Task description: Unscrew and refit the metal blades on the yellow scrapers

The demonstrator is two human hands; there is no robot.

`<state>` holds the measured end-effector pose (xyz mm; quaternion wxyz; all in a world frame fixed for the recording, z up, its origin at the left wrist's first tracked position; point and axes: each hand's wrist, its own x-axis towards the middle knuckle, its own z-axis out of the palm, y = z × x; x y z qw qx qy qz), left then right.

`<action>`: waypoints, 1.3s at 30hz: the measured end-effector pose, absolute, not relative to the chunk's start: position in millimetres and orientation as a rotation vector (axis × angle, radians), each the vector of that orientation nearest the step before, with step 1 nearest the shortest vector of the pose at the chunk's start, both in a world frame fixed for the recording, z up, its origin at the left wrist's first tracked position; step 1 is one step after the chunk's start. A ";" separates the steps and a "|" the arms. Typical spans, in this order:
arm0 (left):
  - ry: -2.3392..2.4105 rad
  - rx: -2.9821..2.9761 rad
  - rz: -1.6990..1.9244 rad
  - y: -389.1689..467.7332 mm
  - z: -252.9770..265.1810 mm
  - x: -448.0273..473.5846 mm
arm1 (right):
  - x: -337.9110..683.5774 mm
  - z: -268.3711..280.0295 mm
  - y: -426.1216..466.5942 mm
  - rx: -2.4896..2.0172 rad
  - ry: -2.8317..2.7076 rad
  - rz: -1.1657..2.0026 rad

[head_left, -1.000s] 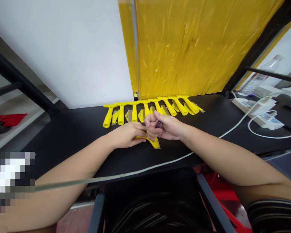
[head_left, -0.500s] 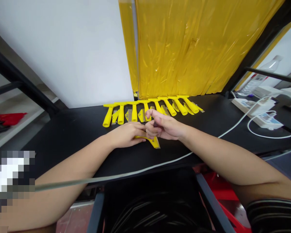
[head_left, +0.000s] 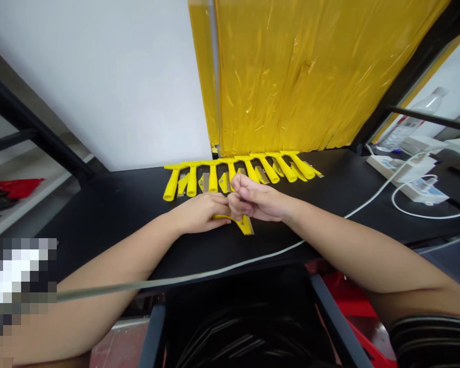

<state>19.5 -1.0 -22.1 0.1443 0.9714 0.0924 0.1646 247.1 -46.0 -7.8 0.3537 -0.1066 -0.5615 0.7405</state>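
A yellow scraper with a metal blade edge lies on the black table, its blade end turned toward me and to the right. The fingers of my left hand are wrapped over its handle and hide most of it. Just above the scraper, my right hand is closed, thumb pressed to curled fingers. Whatever it pinches is too small or too hidden to make out. Behind both hands stands a row of several yellow scrapers, handles toward me, with metal blades showing between them.
A white cable crosses the table's front edge. On the right are white power strips and a clear plastic bottle. A white panel and a yellow plastic sheet rise behind. Black frame bars flank the table.
My right hand's fingers have curled tighter, the index finger and thumb drawing together over the scraper. The left hand and the scraper stay where they were.
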 end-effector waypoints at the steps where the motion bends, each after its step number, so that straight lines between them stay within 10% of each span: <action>1: 0.281 2.799 0.476 -0.9 -22.4 19.4 | 246.9 -7.4 -45.3 -0.279 -1.451 1.890; 23: 0.419 2.868 0.436 -2.6 -25.4 15.0 | 253.1 -2.6 -40.7 -0.275 -1.475 1.957; 39: 0.537 2.900 0.572 -8.6 -20.9 12.5 | 280.9 -5.9 -11.8 -1.406 -1.908 0.907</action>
